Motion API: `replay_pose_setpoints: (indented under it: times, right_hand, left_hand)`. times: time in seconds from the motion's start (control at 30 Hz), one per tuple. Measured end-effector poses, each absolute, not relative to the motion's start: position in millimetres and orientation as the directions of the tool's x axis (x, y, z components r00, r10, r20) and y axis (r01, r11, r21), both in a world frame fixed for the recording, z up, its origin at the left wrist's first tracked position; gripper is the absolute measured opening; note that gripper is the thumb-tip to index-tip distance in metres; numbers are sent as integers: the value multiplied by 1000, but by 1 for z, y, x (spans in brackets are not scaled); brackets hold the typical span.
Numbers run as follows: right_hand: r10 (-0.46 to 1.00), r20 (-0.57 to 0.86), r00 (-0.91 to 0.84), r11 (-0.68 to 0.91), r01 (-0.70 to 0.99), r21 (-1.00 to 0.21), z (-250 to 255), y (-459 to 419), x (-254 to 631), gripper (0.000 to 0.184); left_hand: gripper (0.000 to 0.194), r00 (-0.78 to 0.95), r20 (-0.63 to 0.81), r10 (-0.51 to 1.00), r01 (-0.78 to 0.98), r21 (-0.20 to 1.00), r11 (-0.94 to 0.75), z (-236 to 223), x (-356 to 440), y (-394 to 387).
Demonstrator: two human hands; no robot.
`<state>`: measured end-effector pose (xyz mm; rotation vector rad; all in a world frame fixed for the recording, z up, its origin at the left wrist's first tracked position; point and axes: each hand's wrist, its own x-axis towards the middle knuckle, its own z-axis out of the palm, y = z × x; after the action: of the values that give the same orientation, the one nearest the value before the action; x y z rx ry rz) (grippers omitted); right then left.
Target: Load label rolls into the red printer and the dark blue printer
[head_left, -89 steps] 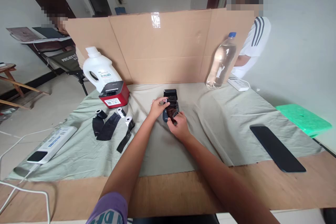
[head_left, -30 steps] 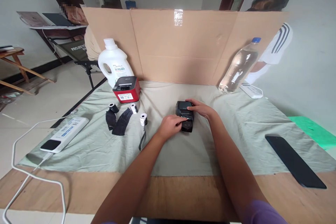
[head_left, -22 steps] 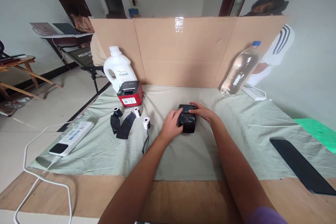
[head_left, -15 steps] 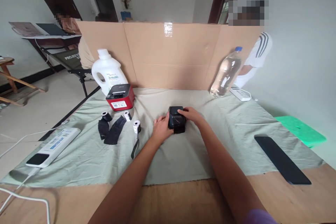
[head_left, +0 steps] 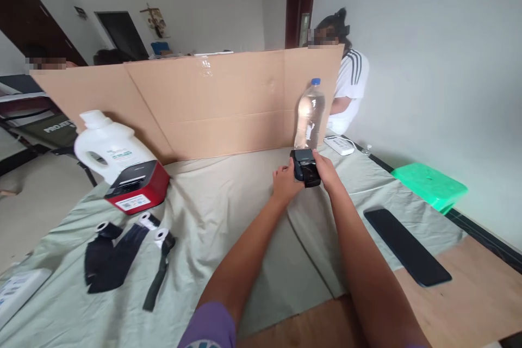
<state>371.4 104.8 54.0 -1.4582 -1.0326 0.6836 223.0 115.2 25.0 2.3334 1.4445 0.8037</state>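
Note:
Between my two hands is a small black box-shaped device, which looks like a portable printer (head_left: 306, 165). My left hand (head_left: 284, 185) grips its left side, thumb along the edge. My right hand (head_left: 327, 171) closes on its right side. Just behind the printer, a clear bottle with a blue cap (head_left: 310, 114) stands against the cardboard. Whether the printer rests on the cloth or is lifted, I cannot tell. On the left sit a red and black receipt printer (head_left: 138, 187) and several small paper rolls, one roll (head_left: 163, 238) with a dark strip trailing.
A cardboard screen (head_left: 224, 103) runs along the back. A white jug (head_left: 110, 144) leans behind the red printer. A long black slab (head_left: 408, 244) lies at right. White power strips (head_left: 340, 145) sit at both sides. A green stool (head_left: 430, 182) and a person in white (head_left: 350, 87) are beyond.
My view has turned right. Both hands have carried the black printer forward and to the right, from mid-cloth to just before the bottle.

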Motion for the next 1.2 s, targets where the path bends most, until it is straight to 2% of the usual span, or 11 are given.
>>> replay_pose_setpoints:
  times: [0.17,0.3,0.47,0.63,0.73,0.83,0.93,1.0,1.07,1.13,1.2]
  right_hand:
    - [818,102,566,49,108,-993,28,107,423,61]
    - [805,89,586,90,28,-996,6,111,437,58]
    - [801,114,587,121,29,-992,-6,116,437,57]
    - [768,167,618,79,167,-983,0,116,433,63]
    - [652,360,667,82,410,-908,20,117,426,62]
    - [566,581,585,166,610,-775,45,122,394,54]
    - [638,665,388,343,630,-697,60,121,325,44]
    - [750,622,225,430,549,-717,59,115,262,40]
    - [848,525,70,447,438,-780,51,110,194,35]
    - [896,438,-71,437,315,-842,42,112,126,34]
    - [905,387,-179,419,210,-883,34,124,63,35]
  left_hand:
    - [90,410,240,880,696,542,-472,12,286,131]
    - [88,395,228,890,706,544,-453,5,300,137]
    - [88,374,188,908,745,522,-415,0,304,137]
    - [87,396,163,904,725,548,-416,6,295,129]
    - [79,346,228,910,691,595,-412,29,271,120]
    - [70,251,322,913,637,655,-407,66,216,115]
    - [58,104,438,893,596,691,-409,102,115,116]
    - [51,-69,514,855,595,709,-379,119,28,113]
    - [49,-277,549,788,619,729,-291,126,-63,106]
    - [51,-471,499,727,610,780,-140,123,-145,100]
    - [54,-577,409,707,578,816,0,112,-208,97]
